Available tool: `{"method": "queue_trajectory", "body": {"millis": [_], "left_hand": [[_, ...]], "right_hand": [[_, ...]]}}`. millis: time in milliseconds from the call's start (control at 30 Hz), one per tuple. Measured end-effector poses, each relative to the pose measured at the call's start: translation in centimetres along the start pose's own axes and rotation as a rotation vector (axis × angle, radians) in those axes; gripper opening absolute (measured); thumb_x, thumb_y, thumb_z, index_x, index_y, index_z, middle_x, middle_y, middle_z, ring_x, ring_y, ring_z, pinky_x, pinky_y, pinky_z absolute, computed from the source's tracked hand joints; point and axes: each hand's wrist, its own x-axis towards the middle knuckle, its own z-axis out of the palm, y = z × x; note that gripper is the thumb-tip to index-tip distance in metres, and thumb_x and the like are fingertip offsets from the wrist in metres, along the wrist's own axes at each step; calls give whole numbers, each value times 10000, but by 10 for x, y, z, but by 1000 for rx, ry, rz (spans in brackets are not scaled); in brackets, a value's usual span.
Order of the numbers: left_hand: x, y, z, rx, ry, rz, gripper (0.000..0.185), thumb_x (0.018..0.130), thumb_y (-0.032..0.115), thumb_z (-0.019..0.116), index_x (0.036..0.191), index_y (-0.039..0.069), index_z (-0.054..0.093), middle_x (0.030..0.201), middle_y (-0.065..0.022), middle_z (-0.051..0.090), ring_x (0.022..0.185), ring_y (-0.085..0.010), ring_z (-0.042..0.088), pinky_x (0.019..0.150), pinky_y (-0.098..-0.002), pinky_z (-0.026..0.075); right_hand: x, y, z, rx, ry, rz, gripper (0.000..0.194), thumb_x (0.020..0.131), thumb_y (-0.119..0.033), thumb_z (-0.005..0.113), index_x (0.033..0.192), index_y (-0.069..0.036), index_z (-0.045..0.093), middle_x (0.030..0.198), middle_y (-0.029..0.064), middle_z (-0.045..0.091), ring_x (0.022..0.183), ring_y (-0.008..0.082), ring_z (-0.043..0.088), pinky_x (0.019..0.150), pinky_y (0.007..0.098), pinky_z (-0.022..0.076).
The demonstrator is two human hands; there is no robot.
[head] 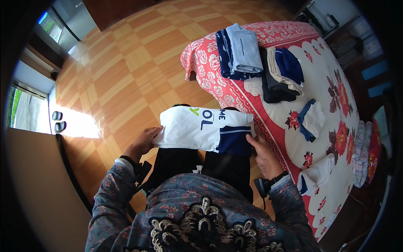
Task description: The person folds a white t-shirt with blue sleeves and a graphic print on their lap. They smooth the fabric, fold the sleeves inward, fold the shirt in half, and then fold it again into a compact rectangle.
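A folded white garment with printed letters and a navy section lies across my lap, over black trousers. My left hand pinches its left end between thumb and fingers. At the other end my right hand holds the navy part, thumb on top and fingers mostly hidden beneath. Each wrist wears a dark strap. Beside my right arm, a folded white cloth piece with a dark blue edge rests on the bed.
The bed has a red and white floral cover. On it sit a folded light blue garment, dark clothes, a beige and navy pile and a small white and blue bundle. Slippers lie on the floor by the doorway.
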Motion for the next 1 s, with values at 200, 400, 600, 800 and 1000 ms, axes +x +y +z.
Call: {"method": "queue_trajectory", "body": {"millis": [200, 400, 600, 800, 1000], "left_hand": [[15, -2, -6, -127, -71, 27, 423, 997, 312, 615, 1232, -39, 604, 1072, -97, 698, 875, -181, 693, 770, -319, 580], [-6, 15, 6, -323, -154, 201, 375, 918, 208, 738, 1215, 12, 621, 1080, -89, 709, 905, -206, 712, 823, -375, 599], [-23, 50, 32, -184, -157, 320, 407, 922, 200, 737, 1273, 57, 588, 1102, -71, 697, 948, -203, 699, 846, -388, 589], [-50, 78, 86, -36, -174, 345, 460, 901, 171, 764, 1290, 27, 564, 1151, -90, 684, 1026, -207, 675, 907, -387, 561], [-52, 93, 173, 392, -219, 406, 445, 896, 157, 755, 1243, -41, 559, 1106, -108, 674, 1007, -179, 636, 875, -346, 534]], "right_hand": [[6, 2, 4, 18, 44, 72, 872, 874, -199, 776, 1559, -38, 261, 1539, 145, 388, 1413, 275, 348, 1142, 370, 307], [-21, -32, 34, -804, 246, -660, 819, 896, -225, 709, 1530, 28, 256, 1521, 286, 343, 1402, 450, 349, 1156, 487, 312], [-39, -63, 76, -1556, -421, -978, 760, 938, -473, 589, 1479, 17, 380, 1569, 164, 345, 1491, 341, 258, 1212, 487, 224], [-17, -53, 86, -1636, -479, -878, 769, 920, -542, 574, 1431, 22, 455, 1551, 144, 369, 1485, 338, 249, 1223, 498, 187], [-27, -53, 89, -1499, -456, -977, 714, 894, -494, 620, 1409, -14, 501, 1541, 134, 384, 1492, 349, 234, 1221, 509, 185]]}}
